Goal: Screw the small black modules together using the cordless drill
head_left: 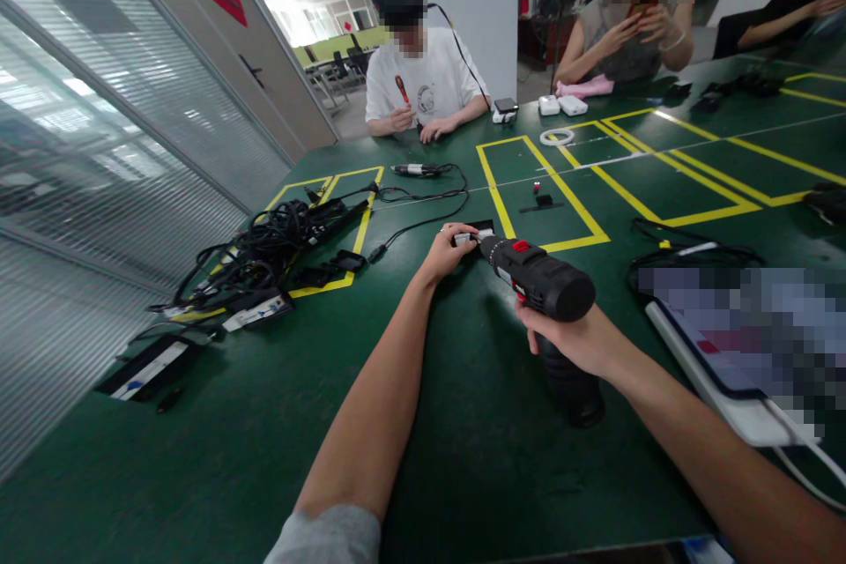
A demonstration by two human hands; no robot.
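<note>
My right hand (582,342) is wrapped round the grip of a black cordless drill (545,278) with red switches. The drill points away from me and to the left, and its bit end reaches a small black box with a white label (466,238). My left hand (448,254) grips that box on the table from its left side, the fingers closed over its edge. The exact contact between bit and box is too small to make out, and the hand covers part of the box.
On the green table (476,458), a heap of black cables and adapters (284,238) lies left. A tablet (746,352) rests at right beside a coiled black cable (693,251). Across the table, a person (423,79) holds a screwdriver (402,90); other people sit further right.
</note>
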